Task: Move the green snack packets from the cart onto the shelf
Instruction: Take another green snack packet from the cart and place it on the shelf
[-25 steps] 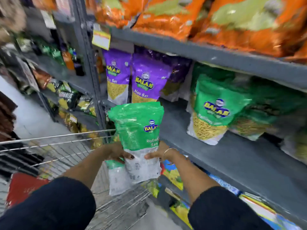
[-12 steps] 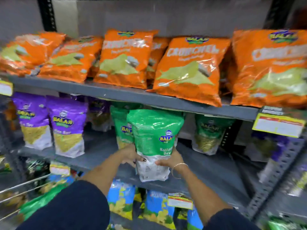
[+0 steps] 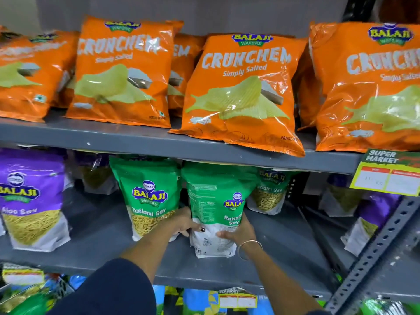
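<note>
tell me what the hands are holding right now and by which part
Both hands hold one green snack packet by its lower white part: the left hand on its left edge, the right hand on its right edge. It stands on the middle shelf.

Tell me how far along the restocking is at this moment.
Done: two green packets already stand on the middle shelf. In hand: the left hand and right hand grip a third packet upright on that shelf, not yet released. Left: the cart is out of view, so the remaining count cannot be told.

Grey metal shelving (image 3: 159, 144) on a perforated upright (image 3: 375, 251) stands against a plain grey wall (image 3: 227, 12).
</note>
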